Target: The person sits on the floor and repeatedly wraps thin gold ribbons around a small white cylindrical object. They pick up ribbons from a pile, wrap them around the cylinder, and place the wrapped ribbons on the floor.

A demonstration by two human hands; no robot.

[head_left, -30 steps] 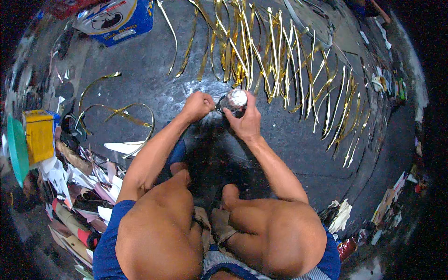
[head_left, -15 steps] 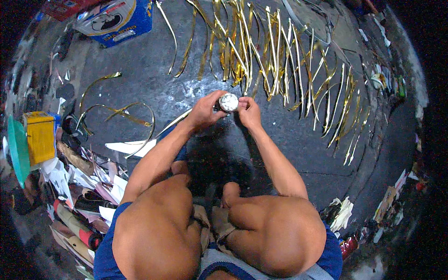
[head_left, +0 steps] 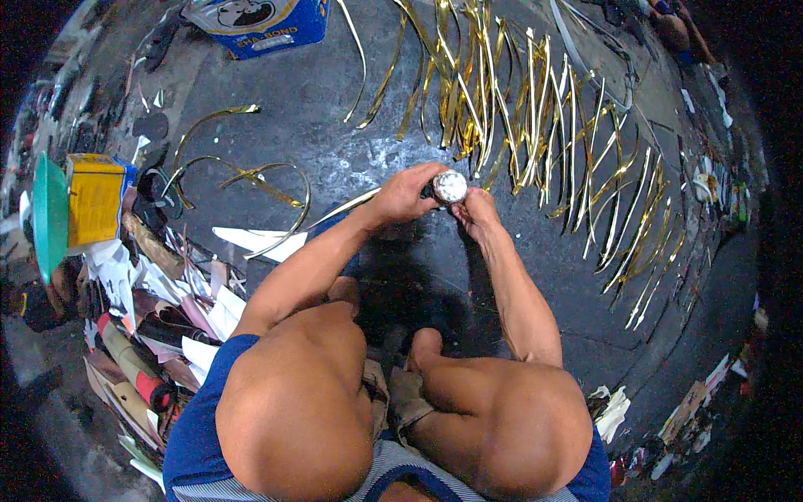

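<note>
Out in front of my knees, my left hand (head_left: pixel 405 194) is wrapped round a small dark object with a round, whitish-silver top (head_left: pixel 452 186). Its exact kind I cannot make out. My right hand (head_left: pixel 478 212) is closed at the right side of that top, fingertips bent together; whatever they pinch is hidden. A narrow pale strip (head_left: pixel 345 207) runs out to the left from beside my left wrist. Just beyond both hands, many shiny gold strips (head_left: pixel 473 109) lie fanned across the dark floor (head_left: pixel 335 151).
A few loose gold strips (head_left: pixel 251 171) curl at the left, near a white pointed piece (head_left: pixel 259 243). A blue box-shaped container (head_left: pixel 280 38) stands far left. Beside a yellow tin (head_left: pixel 99 201) and a green disc (head_left: pixel 50 217), scraps and rolls (head_left: pixel 130 360) are heaped. A grey band (head_left: pixel 590 71) loops far right.
The whole view has shifted, so things appear further right. My right hand has turned and sits lower against the round-topped object. My left hand keeps its hold.
</note>
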